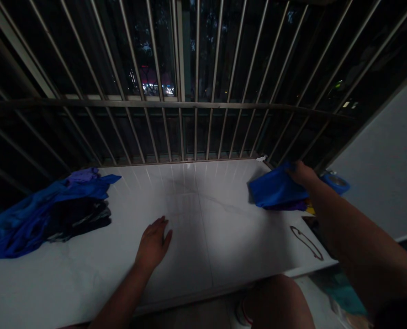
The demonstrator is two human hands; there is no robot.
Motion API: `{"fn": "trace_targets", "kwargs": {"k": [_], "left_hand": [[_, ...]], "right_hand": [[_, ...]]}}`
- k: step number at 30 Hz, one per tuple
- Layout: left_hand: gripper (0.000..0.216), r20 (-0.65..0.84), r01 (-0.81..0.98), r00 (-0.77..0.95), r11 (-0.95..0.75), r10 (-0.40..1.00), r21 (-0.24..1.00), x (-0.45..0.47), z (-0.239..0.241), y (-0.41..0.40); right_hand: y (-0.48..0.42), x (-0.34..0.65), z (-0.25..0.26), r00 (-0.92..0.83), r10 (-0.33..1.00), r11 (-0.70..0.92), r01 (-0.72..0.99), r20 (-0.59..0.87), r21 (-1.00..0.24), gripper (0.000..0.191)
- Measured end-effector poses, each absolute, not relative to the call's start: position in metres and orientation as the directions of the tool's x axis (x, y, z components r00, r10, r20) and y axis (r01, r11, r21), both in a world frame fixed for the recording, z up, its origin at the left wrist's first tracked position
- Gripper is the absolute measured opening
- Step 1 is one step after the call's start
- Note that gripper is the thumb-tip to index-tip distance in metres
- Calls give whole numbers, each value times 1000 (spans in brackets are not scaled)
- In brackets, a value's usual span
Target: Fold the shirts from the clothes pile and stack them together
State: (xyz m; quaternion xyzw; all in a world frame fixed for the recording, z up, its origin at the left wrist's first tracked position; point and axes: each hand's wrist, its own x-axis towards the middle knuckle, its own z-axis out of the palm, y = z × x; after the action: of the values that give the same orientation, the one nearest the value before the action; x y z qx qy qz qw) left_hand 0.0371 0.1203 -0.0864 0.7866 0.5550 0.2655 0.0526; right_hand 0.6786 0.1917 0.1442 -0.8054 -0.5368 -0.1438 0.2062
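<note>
My right hand (pixel 299 172) grips the edge of a piece of blue folded cloth (pixel 275 185) at the right end of the white tiled ledge (pixel 224 242). Under that cloth a strip of purple fabric (pixel 288 205) and a bit of yellow show. My left hand (pixel 154 242) rests near the middle of the ledge, fingers stretched out, with nothing in it. Farther left lies a heap of blue clothes (pixel 28 219), with a dark patterned garment (pixel 80 217) and a lilac piece (pixel 83 175) among them.
Metal window bars (pixel 196 105) rise along the back of the ledge. On the right are a blue round container (pixel 336 183), a thin cord loop (pixel 306 243) and a dark flat object (pixel 318 230) partly behind my forearm. My knee (pixel 278 301) is at the front edge.
</note>
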Motion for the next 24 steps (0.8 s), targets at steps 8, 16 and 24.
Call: {"fn": "trace_targets", "kwargs": {"k": [8, 16, 24], "left_hand": [[49, 373, 851, 232, -373, 899, 369, 40, -83, 118], [47, 331, 887, 221, -330, 917, 324, 42, -77, 116], [49, 215, 903, 263, -319, 940, 288, 47, -64, 109]], "right_hand": [[162, 582, 81, 172, 922, -114, 977, 346, -183, 36], [33, 409, -64, -77, 919, 281, 817, 388, -503, 33], [12, 374, -75, 69, 884, 185, 856, 462, -482, 36]]}}
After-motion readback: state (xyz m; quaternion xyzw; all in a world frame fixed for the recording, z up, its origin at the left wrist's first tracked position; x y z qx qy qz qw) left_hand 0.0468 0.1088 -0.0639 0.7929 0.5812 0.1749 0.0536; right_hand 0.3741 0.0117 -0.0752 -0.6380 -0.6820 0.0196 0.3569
